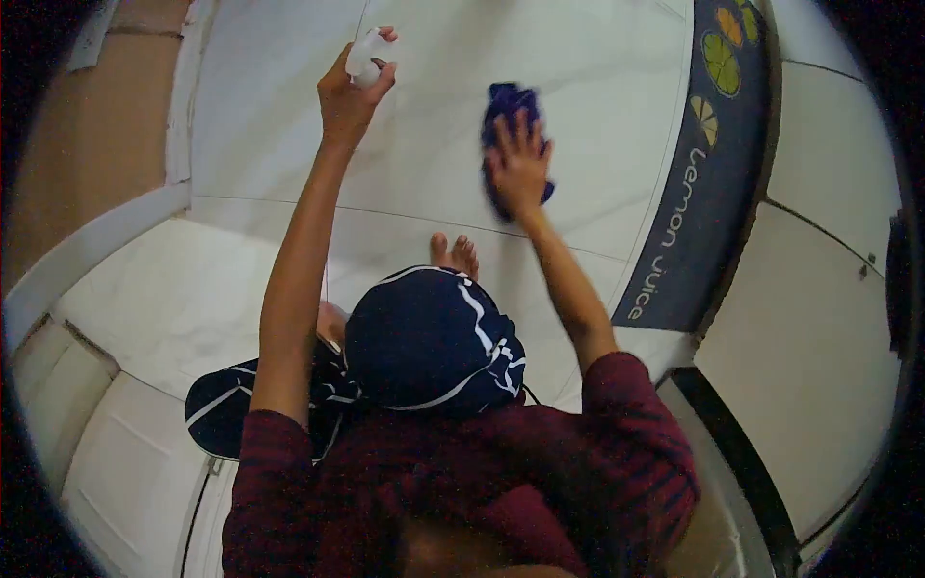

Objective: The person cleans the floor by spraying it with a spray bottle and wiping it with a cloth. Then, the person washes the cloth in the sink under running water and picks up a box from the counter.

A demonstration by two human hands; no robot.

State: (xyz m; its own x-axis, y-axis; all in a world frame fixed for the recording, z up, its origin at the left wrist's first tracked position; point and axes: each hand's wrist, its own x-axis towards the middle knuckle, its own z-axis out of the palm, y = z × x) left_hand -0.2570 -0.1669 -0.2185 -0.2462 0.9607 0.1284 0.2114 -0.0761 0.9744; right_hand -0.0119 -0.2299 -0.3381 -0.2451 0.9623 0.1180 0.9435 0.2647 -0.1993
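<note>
My left hand (352, 96) is wrapped round a white plastic bottle (369, 60), held up at the upper left; its exact kind is hard to make out. Below and to the right, a dark blue-purple cloth (501, 101) lies bunched on the pale tiled floor (424, 144). My right hand (520, 166) presses flat on the cloth from above, fingers spread. The cloth is slightly blurred at its edges.
A long dark mat (665, 260) with "Lemon Juice" lettering and fruit pictures lies along the right, beside white cabinets (809, 328). A bare foot (455, 255) and my knee in dark patterned cloth (424, 337) are close below. A brown panel (96, 144) stands at left.
</note>
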